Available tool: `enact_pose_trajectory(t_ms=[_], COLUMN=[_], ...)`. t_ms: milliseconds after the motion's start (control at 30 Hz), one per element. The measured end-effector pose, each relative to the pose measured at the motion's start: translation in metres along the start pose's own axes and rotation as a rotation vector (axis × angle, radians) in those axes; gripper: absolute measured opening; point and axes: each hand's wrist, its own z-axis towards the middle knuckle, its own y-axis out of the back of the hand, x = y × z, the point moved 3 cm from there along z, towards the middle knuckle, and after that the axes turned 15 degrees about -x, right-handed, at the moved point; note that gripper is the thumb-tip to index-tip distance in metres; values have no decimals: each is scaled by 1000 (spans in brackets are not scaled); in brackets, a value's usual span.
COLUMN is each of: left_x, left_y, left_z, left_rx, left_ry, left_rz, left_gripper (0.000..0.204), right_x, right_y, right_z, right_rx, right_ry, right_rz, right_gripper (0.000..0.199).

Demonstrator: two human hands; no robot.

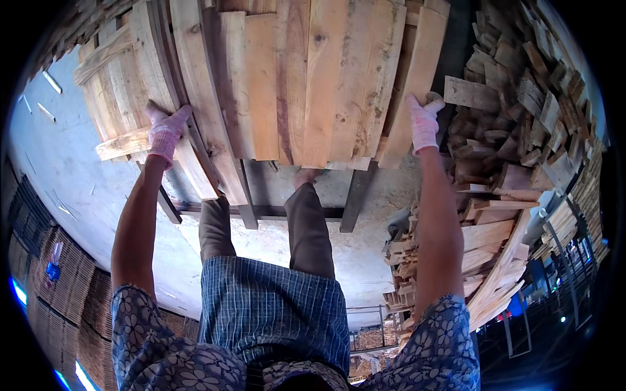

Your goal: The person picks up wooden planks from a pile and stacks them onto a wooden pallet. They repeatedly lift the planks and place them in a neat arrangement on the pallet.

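Head camera: left fisheye lens, worn on my head, facing down.
I view from above my own body: patterned sleeves (pixel 437 339), nearest the lens, enter at 8 and 5 o'clock; checked apron (pixel 274 306) lies at 6 o'clock. The axis points down past my legs (pixel 310 228), with the boards (pixel 326 78) farther out at 12 o'clock. Coverage is wide, taking in the wood pile (pixel 515 104) at 2 o'clock; straight edges bend toward the dark circular rim.
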Motion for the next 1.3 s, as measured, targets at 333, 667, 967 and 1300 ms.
enact_pose_trajectory(t_ms=[333, 667, 967, 1300], left_x=[29, -24, -13, 35], left_y=[-8, 14, 29, 112], left_z=[13, -34, -17, 64], left_rx=[-69, -58, 75, -101], left_ry=[-35, -53, -62, -8], left_rz=[-23, -280, -189, -18], left_gripper=[95, 104, 105, 90], right_x=[32, -22, 10, 226], right_y=[-27, -29, -21, -145], right_z=[-60, -8, -15, -276], right_rx=[-237, 14, -156, 422], right_ry=[445, 308, 507, 544], right_rz=[-105, 248, -54, 281], right_gripper=[59, 66, 66, 67])
